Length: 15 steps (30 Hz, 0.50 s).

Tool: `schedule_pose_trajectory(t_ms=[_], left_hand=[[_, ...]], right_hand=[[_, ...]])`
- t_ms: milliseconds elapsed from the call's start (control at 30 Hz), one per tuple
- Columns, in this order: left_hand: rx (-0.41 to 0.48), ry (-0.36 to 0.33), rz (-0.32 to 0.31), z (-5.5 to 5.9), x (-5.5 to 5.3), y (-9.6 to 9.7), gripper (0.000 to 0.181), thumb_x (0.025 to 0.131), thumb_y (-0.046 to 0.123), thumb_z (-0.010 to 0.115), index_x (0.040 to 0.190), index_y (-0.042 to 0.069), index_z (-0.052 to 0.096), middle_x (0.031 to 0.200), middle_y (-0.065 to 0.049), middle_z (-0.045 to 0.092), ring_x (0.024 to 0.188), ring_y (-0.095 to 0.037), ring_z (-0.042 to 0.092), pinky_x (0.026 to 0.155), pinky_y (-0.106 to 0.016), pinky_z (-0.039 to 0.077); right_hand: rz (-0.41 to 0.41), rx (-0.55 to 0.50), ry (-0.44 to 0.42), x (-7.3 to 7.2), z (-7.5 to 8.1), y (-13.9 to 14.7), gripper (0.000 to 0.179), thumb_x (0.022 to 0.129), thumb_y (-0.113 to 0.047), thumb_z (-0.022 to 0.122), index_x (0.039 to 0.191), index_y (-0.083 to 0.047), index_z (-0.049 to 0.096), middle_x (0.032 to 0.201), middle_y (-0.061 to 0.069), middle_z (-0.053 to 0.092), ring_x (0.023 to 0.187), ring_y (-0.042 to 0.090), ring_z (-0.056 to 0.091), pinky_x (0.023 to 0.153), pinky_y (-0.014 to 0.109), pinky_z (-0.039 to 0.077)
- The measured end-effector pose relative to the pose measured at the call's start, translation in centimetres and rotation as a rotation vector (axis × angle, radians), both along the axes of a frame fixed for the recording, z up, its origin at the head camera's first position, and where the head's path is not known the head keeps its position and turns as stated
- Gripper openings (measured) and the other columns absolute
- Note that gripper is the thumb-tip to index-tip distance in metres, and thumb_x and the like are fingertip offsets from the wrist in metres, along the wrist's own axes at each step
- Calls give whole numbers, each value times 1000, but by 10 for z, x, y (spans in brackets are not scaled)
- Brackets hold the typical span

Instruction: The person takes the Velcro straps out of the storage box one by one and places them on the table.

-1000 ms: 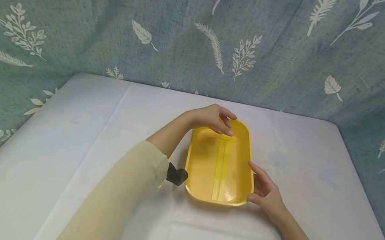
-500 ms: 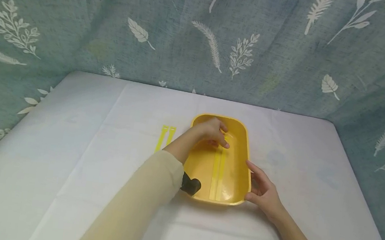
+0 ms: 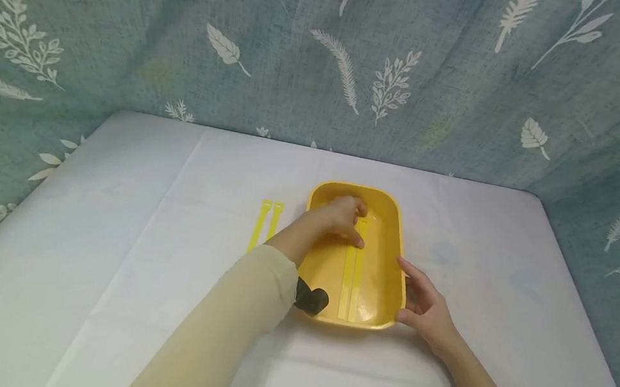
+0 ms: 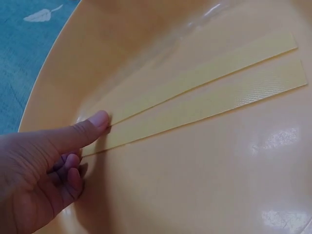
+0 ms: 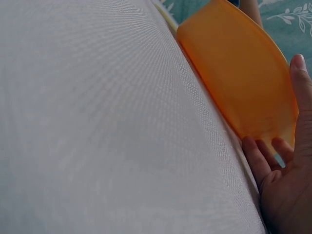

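Observation:
A yellow tray (image 3: pixel 328 280) holds two flat yellow straps (image 3: pixel 345 288) lying side by side along its length. My left hand (image 3: pixel 342 218) reaches inside at the straps' far end. In the left wrist view its thumb touches the upper strap (image 4: pixel 204 80), and curled fingertips (image 4: pixel 74 183) lie by the end of the lower strap (image 4: pixel 204 114). The hand hides those ends, so whether it grips them is unclear. My right hand (image 3: pixel 431 318) rests against the tray's right side from outside, fingers loosely bent. Fingertips touch the outer wall (image 5: pixel 243 73) in the right wrist view.
Two more yellow straps (image 3: pixel 258 226) with slotted heads lie on the white cloth (image 3: pixel 163 253) left of the tray, partly behind my left forearm. A black device (image 3: pixel 313 300) sits at the left wrist. A patterned blue-green curtain (image 3: pixel 280 54) hangs behind the table.
My left hand has gone from above the tray's far rim down into it, onto the straps' far end. Two straps on the cloth have come into view. The right hand has hardly moved.

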State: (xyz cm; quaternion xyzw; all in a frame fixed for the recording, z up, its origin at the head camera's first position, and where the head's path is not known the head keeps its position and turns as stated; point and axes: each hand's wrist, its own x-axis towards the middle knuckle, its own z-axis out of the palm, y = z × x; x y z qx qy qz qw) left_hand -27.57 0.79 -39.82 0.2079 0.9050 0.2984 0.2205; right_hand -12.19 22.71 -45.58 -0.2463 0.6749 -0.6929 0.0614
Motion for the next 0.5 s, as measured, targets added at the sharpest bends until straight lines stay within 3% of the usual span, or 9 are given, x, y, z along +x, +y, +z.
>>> schedule_pose_trajectory(t_ms=[300, 500], left_hand=[[-26, 42, -19, -3, 4, 10, 62, 70, 20, 84, 122, 4, 55, 105, -10, 60, 95, -20, 54, 85, -25, 45], [-43, 58, 1, 0, 9, 17, 62, 71, 21, 84, 122, 3, 55, 109, -12, 61, 98, -22, 55, 88, -27, 45]], right_hand=[[10, -14, -12, 1, 1, 0, 76, 86, -22, 69, 146, 0, 28, 144, -1, 39, 118, 10, 52, 81, 27, 53], [20, -20, -11, 0, 1, 0, 75, 87, -22, 68, 147, 0, 27, 144, 1, 38, 118, 10, 52, 81, 27, 54]])
